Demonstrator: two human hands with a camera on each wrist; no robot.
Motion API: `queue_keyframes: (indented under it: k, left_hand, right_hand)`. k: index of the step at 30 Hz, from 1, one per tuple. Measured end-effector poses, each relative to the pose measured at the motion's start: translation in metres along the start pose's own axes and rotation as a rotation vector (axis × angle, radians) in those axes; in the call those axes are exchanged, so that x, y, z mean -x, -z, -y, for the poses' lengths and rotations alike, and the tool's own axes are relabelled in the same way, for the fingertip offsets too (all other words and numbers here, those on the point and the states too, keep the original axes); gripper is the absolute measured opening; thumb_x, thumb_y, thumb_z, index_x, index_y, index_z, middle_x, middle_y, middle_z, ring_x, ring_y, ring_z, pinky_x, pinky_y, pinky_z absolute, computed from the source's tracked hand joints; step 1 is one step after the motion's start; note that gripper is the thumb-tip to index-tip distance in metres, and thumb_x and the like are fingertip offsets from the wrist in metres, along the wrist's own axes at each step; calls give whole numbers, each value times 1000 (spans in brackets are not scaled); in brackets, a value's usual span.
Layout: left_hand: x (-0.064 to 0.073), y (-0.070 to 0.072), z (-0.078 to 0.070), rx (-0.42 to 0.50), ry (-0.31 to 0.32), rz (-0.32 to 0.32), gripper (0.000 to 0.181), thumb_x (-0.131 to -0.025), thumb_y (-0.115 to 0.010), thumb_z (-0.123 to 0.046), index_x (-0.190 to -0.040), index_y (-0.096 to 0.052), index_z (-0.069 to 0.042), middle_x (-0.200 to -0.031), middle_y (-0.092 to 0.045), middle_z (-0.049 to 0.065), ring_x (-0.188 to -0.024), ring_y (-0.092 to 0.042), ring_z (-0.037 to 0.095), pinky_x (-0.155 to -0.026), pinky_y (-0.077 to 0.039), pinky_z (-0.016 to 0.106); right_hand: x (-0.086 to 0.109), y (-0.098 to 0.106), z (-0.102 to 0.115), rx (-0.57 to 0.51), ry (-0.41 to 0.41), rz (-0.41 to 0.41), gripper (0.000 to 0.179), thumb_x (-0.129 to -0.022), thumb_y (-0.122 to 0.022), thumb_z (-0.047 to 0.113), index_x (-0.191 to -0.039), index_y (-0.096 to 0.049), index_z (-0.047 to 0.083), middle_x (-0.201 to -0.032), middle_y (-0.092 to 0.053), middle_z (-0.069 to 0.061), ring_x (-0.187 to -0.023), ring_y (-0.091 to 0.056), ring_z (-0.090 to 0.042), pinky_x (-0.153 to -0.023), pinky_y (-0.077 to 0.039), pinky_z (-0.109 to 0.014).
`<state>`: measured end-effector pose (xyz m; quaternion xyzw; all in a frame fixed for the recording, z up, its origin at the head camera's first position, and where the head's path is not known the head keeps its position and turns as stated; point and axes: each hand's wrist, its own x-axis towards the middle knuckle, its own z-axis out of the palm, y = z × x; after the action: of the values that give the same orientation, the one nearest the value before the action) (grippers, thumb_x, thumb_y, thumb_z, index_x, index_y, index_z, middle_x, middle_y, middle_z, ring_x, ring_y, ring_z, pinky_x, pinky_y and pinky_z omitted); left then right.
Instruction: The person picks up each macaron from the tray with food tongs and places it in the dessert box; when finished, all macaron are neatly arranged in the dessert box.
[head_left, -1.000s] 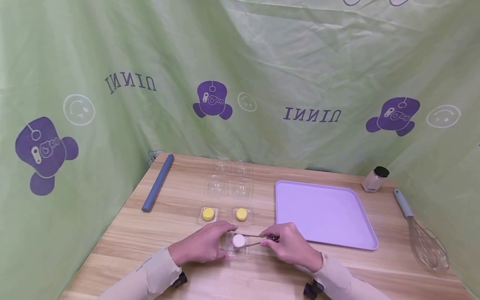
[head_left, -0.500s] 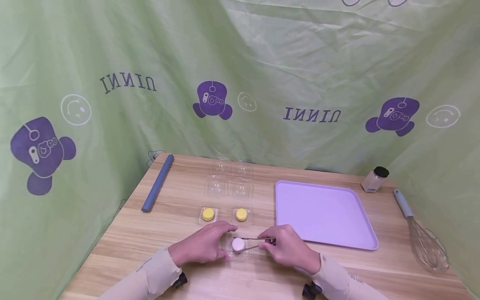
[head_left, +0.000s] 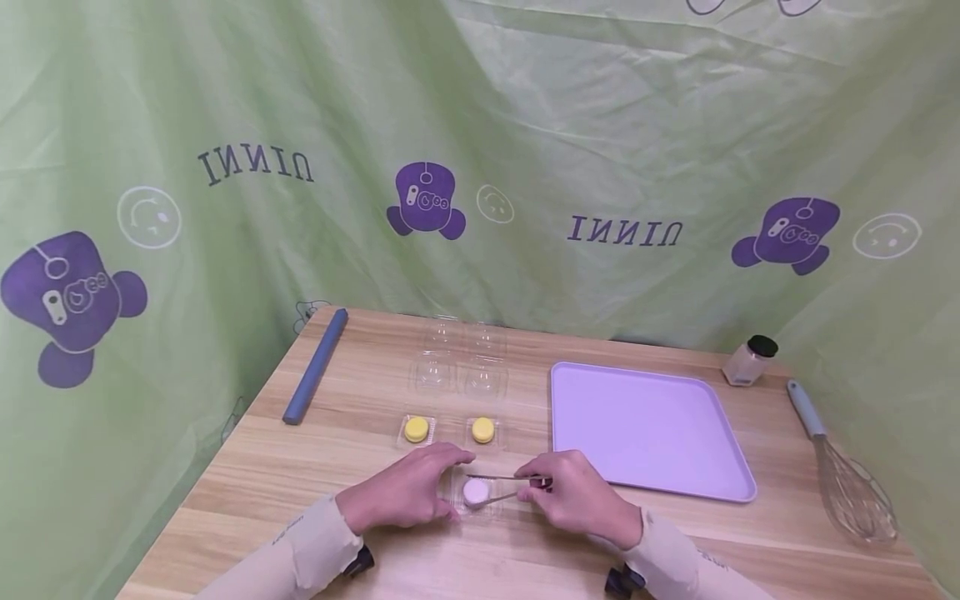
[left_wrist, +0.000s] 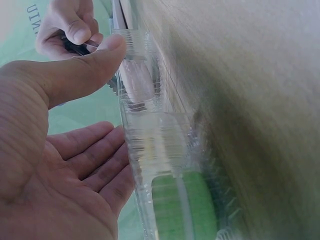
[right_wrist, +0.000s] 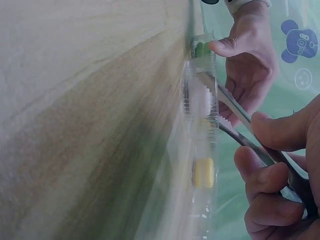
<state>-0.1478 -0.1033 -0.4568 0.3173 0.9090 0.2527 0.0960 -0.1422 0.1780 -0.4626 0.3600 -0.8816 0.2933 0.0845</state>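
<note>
A: Big stuff first: green curtain [head_left: 600,125] all across the back, wooden table [head_left: 517,550] beneath, and the purple tray [head_left: 648,433] lying off to the right, well apart from the action.

B: Down to the clear pack [head_left: 482,382], open wide, its domed lid laid back toward the curtain — and a hand on either side!

A: Left hand [head_left: 405,490]: fingers straight, thumb spread away from them, right at the pack's edge. Pressing the plastic? Can't tell. Right hand [head_left: 581,493]: fingers clamped on the metal tongs [right_wrist: 275,157], whose 2 arms stand apart, straddling the pink macaron [head_left: 476,492].

B: Which is in the near-right compartment, it appears. How far along are we?

A: Filling looks nearly complete, I judge: 2 yellow macarons [head_left: 483,430] in the far row, a green macaron [left_wrist: 182,205] beside the left hand, plain only in the wrist views. Left over: tongs not yet clear, lid not yet down.

B: And against 1 second ago?

A: The pink macaron sits lower and nearer the person, the tongs shift that way too — and their far arm now shows a gap from it. Left hand and yellow pair: unmoved!
</note>
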Motion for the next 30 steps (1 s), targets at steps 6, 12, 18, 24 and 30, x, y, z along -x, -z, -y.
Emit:
queue_keyframes:
  k: [6,12,18,24,30]
  left_hand:
    - [0,0,0,1,1,0,79,-73,-90,-29,-142,-56,-9,-140,-63,4,-135,-56,23,-117,-46,42]
    - [0,0,1,0,3,0,80,-73,-90,-29,-142,-56,-9,-141,-62,5,-135,-56,24,-118,-46,42]
    - [1,-1,1,-8,-5,-5,79,-73,-90,-29,-141,-56,-8,-140,-63,5,-134,-57,24,-117,-46,42]
    - [2,-1,0,1,-3,-4,79,-72,-90,-29,-141,-56,-8,-141,-63,5,-136,-56,24,-118,-45,42]
    - [1,0,0,1,-9,-8,77,-73,-89,-27,-140,-57,-7,-141,-63,6,-137,-55,25,-118,-45,44]
  right_hand:
    - [1,3,-1,-12,-4,-17,18,-79,-85,14,-96,-79,10,-82,-78,-2,-73,-65,4,-66,-56,-10]
    - [3,8,1,-49,1,-64,19,-79,-85,14,-97,-79,11,-81,-77,1,-72,-63,6,-66,-56,-9]
    - [3,16,1,-100,63,-195,22,-78,-85,10,-99,-79,11,-80,-74,5,-69,-61,6,-62,-53,-7]
    - [-1,27,-3,-112,101,-347,25,-77,-84,4,-101,-79,10,-78,-73,5,-63,-57,6,-56,-49,-6]
    - [-9,43,-11,-77,139,-532,31,-72,-84,-4,-101,-79,5,-76,-73,2,-64,-64,0,-61,-55,-9]
